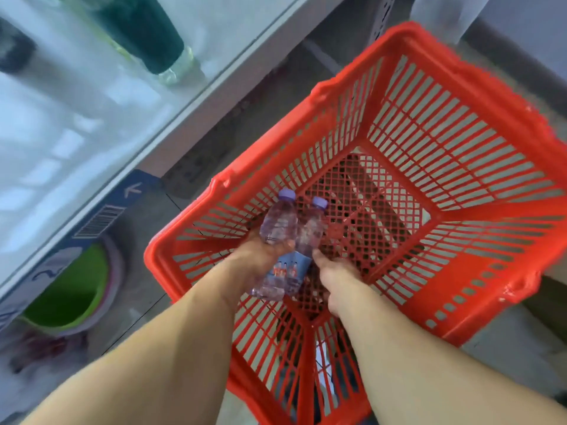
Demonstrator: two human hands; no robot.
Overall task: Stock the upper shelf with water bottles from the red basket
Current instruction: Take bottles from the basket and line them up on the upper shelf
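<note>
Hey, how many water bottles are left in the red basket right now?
2. One purple-capped bottle lies in the left hand; the second bottle lies beside it, by the right hand. The rest of the red basket looks empty.

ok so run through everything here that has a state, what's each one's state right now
left bottle: purple cap on, held by left hand
right bottle: purple cap on, at right hand, grip unclear
red basket: nothing else visible inside
green bucket: upright, open
dark-labelled bottle: on the shelf, blurred

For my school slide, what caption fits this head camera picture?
Both hands, left and right, lift two purple-capped water bottles from the red basket.
</note>
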